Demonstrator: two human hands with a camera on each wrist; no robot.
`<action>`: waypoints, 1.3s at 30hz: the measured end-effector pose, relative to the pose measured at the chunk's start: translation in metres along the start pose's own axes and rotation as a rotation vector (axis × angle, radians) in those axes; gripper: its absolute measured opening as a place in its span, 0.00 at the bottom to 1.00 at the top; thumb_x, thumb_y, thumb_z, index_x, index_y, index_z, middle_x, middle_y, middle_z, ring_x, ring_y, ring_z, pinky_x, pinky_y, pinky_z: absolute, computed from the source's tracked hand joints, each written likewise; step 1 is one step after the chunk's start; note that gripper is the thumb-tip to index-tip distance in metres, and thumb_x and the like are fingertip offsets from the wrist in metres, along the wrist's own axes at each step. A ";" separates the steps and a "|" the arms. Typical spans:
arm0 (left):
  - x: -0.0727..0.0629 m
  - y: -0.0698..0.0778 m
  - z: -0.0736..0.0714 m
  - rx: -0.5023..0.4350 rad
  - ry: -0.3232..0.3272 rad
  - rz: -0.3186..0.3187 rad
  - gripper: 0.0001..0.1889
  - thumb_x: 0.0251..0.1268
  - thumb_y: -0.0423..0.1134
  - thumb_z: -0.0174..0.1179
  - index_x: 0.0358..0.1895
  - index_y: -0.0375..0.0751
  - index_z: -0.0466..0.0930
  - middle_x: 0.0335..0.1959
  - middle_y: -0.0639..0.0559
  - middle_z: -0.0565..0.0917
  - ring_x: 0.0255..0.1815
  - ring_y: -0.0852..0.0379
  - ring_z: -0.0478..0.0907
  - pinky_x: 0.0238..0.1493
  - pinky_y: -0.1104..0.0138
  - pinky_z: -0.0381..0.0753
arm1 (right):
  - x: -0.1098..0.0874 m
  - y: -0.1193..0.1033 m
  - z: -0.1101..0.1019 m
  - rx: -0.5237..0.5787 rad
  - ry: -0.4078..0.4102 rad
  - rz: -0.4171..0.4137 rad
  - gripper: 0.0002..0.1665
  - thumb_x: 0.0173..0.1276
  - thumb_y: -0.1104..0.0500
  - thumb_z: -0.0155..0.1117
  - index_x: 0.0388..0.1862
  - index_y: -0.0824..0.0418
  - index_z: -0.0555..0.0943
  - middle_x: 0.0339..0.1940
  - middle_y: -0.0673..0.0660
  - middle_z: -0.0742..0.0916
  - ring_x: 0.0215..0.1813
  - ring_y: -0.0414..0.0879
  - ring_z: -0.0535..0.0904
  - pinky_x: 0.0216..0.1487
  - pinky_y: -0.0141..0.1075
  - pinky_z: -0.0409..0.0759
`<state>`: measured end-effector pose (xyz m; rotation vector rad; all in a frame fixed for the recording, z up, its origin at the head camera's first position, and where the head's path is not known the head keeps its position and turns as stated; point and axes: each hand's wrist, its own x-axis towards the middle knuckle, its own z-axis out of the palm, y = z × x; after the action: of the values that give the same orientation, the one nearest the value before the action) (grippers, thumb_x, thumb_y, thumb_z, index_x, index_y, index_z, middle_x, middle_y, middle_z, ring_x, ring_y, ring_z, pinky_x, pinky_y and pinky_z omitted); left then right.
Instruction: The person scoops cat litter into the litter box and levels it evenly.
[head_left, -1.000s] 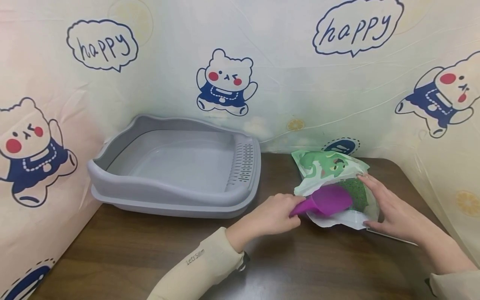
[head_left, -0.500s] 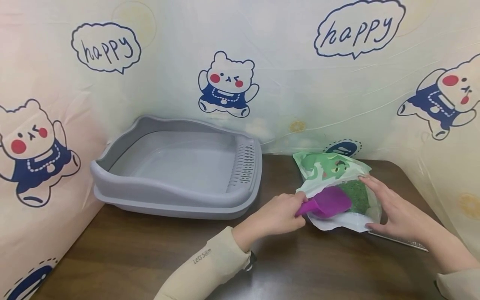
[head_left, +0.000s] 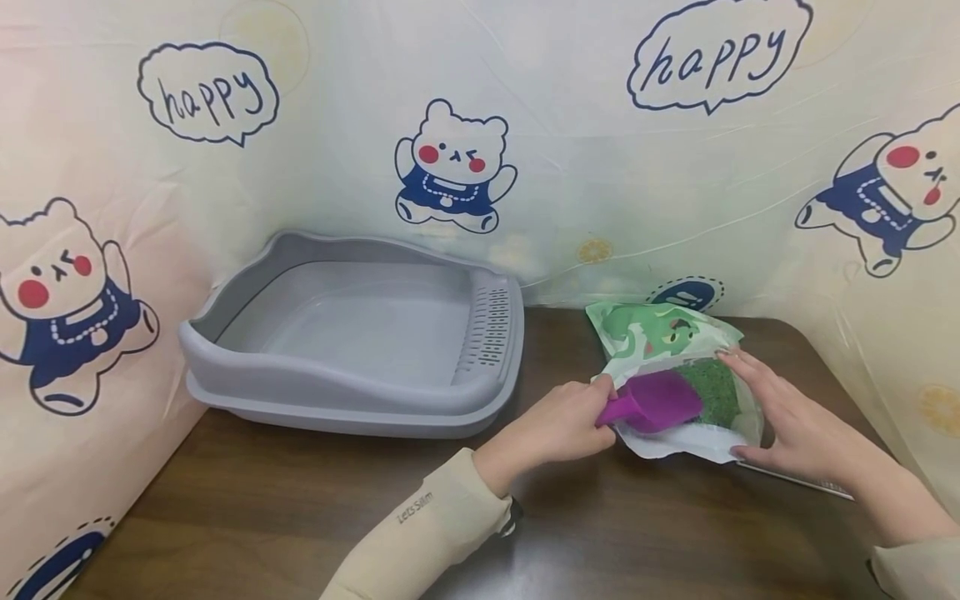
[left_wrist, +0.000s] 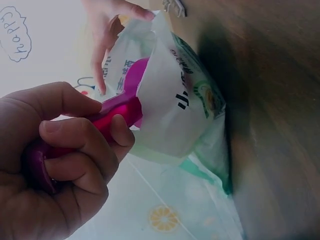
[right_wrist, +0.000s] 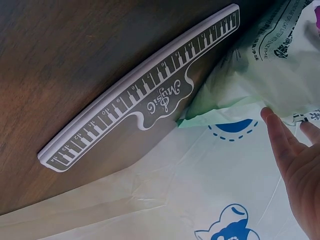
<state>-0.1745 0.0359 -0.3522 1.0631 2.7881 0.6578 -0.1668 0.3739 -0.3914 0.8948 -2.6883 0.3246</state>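
Observation:
My left hand [head_left: 562, 425] grips the handle of a purple scoop [head_left: 660, 402], its fingers curled round it in the left wrist view. The scoop's head lies in the mouth of a white and green cat litter bag [head_left: 652, 329]. Beside the scoop, green granules [head_left: 712, 392] show inside the bag. At the bag's right side, my right hand [head_left: 798, 421] touches the edge of the mouth, thumb and fingers spread apart. Its fingertips [right_wrist: 267, 112] rest on the bag in the right wrist view. The tip of the scoop is partly hidden by the bag in the left wrist view.
A large grey litter box [head_left: 345, 404] with a slotted right end stands left of the bag. A ruler [right_wrist: 145, 95] printed with piano keys lies on the brown table [head_left: 262, 500], right of the bag. Patterned cloth [head_left: 570, 150] stands close behind.
My left hand has shifted slightly to the right, and the scoop has turned a little in the bag's mouth. More green granules show. My right hand stays at the bag's edge.

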 end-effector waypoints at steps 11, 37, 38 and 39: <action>0.009 0.001 0.002 -0.026 -0.026 -0.030 0.14 0.61 0.38 0.62 0.48 0.44 0.72 0.26 0.57 0.75 0.27 0.62 0.71 0.29 0.74 0.69 | 0.000 -0.002 0.001 0.000 -0.001 0.006 0.76 0.36 0.52 0.87 0.81 0.57 0.51 0.78 0.64 0.62 0.70 0.64 0.66 0.66 0.13 0.37; 0.031 0.002 0.022 -0.024 0.009 -0.047 0.18 0.59 0.39 0.63 0.52 0.45 0.71 0.28 0.59 0.76 0.28 0.62 0.72 0.30 0.75 0.69 | 0.001 -0.004 0.002 0.010 -0.026 0.037 0.77 0.37 0.52 0.87 0.81 0.56 0.49 0.79 0.65 0.60 0.74 0.65 0.62 0.71 0.22 0.37; 0.032 0.002 0.023 -0.023 0.012 -0.045 0.18 0.59 0.39 0.63 0.52 0.45 0.72 0.28 0.59 0.76 0.28 0.63 0.72 0.30 0.75 0.69 | 0.002 -0.004 0.003 0.009 -0.025 0.036 0.77 0.37 0.52 0.87 0.81 0.56 0.49 0.79 0.65 0.60 0.74 0.65 0.62 0.71 0.22 0.37; 0.032 0.002 0.023 -0.023 0.015 -0.044 0.18 0.59 0.39 0.63 0.52 0.45 0.72 0.29 0.59 0.77 0.28 0.63 0.73 0.30 0.75 0.69 | 0.002 -0.004 0.003 0.010 -0.023 0.034 0.77 0.37 0.52 0.87 0.81 0.56 0.49 0.79 0.65 0.60 0.74 0.65 0.62 0.70 0.22 0.37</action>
<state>-0.1921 0.0669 -0.3702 0.9932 2.8007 0.6933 -0.1663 0.3692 -0.3930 0.8620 -2.7280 0.3371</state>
